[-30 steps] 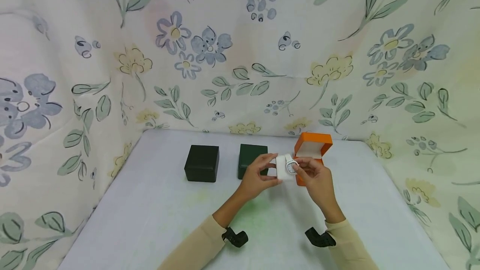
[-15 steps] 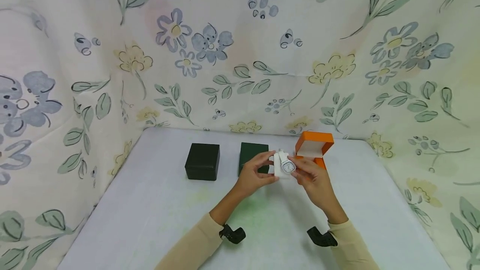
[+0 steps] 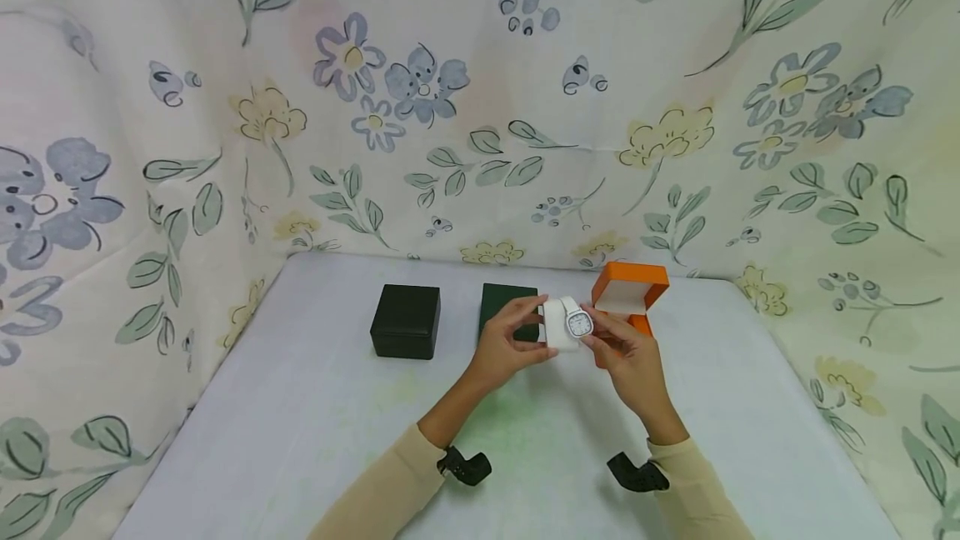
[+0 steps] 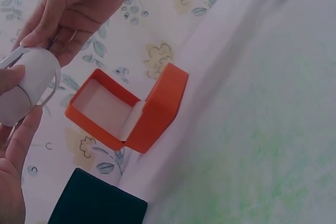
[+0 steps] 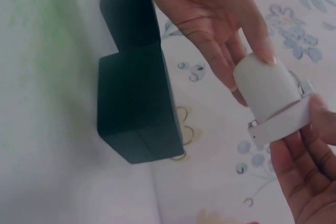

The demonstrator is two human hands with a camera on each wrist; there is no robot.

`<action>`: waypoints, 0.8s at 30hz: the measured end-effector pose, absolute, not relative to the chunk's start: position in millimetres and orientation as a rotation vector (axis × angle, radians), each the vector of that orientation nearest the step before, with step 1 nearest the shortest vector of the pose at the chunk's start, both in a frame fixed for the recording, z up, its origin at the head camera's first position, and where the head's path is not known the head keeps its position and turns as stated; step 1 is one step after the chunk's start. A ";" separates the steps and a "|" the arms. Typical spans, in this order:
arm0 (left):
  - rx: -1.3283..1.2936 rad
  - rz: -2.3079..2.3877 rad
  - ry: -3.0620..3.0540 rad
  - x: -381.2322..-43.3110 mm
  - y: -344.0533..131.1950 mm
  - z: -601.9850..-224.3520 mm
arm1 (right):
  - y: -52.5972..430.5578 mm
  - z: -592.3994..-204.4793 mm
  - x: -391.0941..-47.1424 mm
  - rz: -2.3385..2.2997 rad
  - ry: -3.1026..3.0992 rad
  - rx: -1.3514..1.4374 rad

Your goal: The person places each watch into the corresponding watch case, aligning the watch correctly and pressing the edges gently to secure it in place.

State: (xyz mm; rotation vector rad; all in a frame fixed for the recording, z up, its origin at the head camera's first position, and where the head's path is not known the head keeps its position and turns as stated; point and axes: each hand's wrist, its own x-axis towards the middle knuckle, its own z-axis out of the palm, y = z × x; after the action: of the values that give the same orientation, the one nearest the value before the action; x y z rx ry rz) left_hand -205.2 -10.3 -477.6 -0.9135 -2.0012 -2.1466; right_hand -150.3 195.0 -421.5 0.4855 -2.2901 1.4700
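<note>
In the head view my left hand (image 3: 506, 344) holds a white watch cushion (image 3: 556, 327) between thumb and fingers. A white wristwatch (image 3: 579, 323) with a squarish dial is looped around the cushion's right end, its strap slanting. My right hand (image 3: 630, 361) pinches the watch by its right side. From the right wrist, the rounded end of the cushion (image 5: 265, 85) sticks out of the watch band (image 5: 283, 123). Behind the right hand stands an open orange box (image 3: 630, 286) with a pale lining, its lower part mostly hidden. The left hand partly covers a dark green box (image 3: 501, 302).
A closed black box (image 3: 406, 322) sits to the left on the white-covered table (image 3: 315, 415). The boxes stand in a row toward the back. Floral cloth (image 3: 480, 90) hangs behind and at both sides. Black wrist cameras (image 3: 465, 467) are strapped over the sleeves.
The watch has turned on the cushion from nearly upright to slanting, and its dial shows more fully. My right thumb has slid off the dial to its lower edge. The boxes stay put.
</note>
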 end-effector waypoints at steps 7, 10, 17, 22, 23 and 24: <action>-0.874 -2.135 -1.975 -204.8 -12.4 -474.9 | 195.1 -427.9 -155.1 1.579 -2.299 0.387; -0.865 -2.120 -1.990 -205.0 -13.1 -474.1 | 196.5 -437.2 -160.6 1.647 -2.274 0.341; -0.882 -2.110 -2.040 -203.2 -19.2 -466.0 | 193.8 -442.3 -161.8 1.742 -2.211 0.349; -0.912 -2.111 -2.076 -212.3 -23.4 -475.7 | 193.1 -441.8 -162.2 1.701 -2.261 0.356; -0.925 -2.110 -2.078 -213.0 -24.6 -475.2 | 193.6 -441.1 -162.7 1.667 -2.281 0.374; -0.938 -2.105 -2.083 -213.6 -26.1 -474.5 | 194.4 -440.5 -163.5 1.625 -2.306 0.399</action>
State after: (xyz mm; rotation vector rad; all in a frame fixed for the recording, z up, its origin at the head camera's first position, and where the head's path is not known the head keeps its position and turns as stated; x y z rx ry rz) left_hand -213.6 -26.1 -474.5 -0.9381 -2.0834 -2.1046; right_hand -163.5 194.4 -440.5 0.3991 -2.3058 1.6250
